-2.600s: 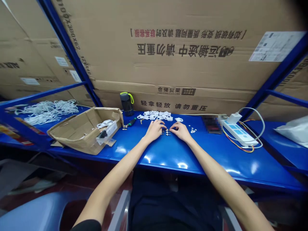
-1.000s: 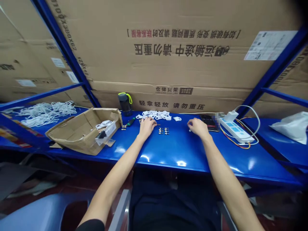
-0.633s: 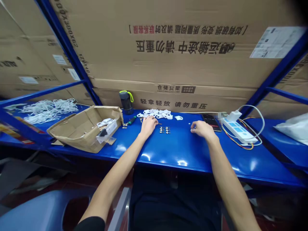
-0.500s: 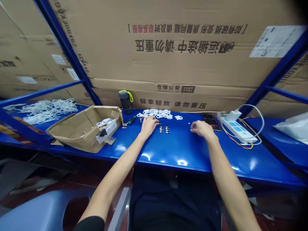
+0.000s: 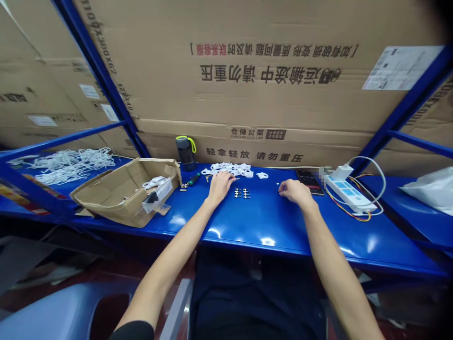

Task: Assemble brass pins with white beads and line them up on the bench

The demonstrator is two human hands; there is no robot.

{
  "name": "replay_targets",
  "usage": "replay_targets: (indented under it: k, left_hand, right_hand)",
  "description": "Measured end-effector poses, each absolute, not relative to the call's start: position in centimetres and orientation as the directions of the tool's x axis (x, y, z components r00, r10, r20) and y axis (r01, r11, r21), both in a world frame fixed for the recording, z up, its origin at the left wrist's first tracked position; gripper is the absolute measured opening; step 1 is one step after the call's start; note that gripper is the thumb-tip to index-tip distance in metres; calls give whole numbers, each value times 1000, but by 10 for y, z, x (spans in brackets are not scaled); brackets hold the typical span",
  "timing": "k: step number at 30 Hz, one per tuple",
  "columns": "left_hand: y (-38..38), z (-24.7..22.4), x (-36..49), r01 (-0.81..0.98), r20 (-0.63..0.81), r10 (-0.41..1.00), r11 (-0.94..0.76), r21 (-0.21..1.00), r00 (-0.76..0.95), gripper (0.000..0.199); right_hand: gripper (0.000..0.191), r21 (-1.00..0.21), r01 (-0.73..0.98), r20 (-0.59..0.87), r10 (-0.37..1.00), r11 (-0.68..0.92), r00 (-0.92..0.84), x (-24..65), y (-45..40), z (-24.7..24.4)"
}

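Note:
My left hand (image 5: 221, 185) rests on the blue table in front of a pile of white plastic parts (image 5: 231, 168), its fingers bent and a small brass-coloured piece at its fingertips. Just right of it, several small metal pins (image 5: 242, 193) lie in two short columns. My right hand (image 5: 293, 190) is on the table farther right, thumb and forefinger pinched; what they hold, if anything, is too small to make out. A tiny white bit (image 5: 278, 183) lies beside its fingertips. One white part (image 5: 262, 175) sits apart from the pile.
A cardboard box (image 5: 106, 200) holds white parts at left, near a green-handled screwdriver (image 5: 194, 179) and a dark bottle (image 5: 186, 153). White cords (image 5: 71, 165) lie far left. At right are a phone (image 5: 310, 182) and a power strip (image 5: 350, 191) with cables.
The view has shifted slightly. Both hands stay in nearly the same places, with the right hand still pinched near the tiny white bit.

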State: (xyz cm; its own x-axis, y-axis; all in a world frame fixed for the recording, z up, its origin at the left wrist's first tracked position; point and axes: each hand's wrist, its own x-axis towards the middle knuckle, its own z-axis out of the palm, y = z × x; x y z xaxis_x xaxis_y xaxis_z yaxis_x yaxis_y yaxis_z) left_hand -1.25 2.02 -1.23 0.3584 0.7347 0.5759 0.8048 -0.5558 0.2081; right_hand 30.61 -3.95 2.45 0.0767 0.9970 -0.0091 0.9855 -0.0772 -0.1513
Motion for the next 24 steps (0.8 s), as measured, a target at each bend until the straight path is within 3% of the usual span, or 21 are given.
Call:
replay_targets:
  k: [10, 15, 18, 21, 24]
  left_hand:
    - [7, -5, -1, 713, 618, 702, -630, 308, 353, 20]
    - [2, -2, 4, 675, 608, 693, -663, 324, 388, 23]
    - [2, -3, 5, 642, 616, 667, -697, 318, 419, 23]
    - [2, -3, 6, 619, 626, 646, -721, 312, 436, 24]
    - [0, -3, 6, 616, 624, 646, -723, 314, 440, 24]
  right_hand:
    - [17, -155, 985, 5, 997, -78, 80, 302, -39, 24]
    - [18, -193, 981, 94, 995, -3, 21, 297, -37, 21]
    - [19, -366, 922, 200, 978, 129, -57, 284, -36, 22]
    - [20, -619, 720, 320, 938, 314, -134, 262, -37, 21]
    - [22, -743, 531, 409, 905, 407, -120, 242, -36, 16]
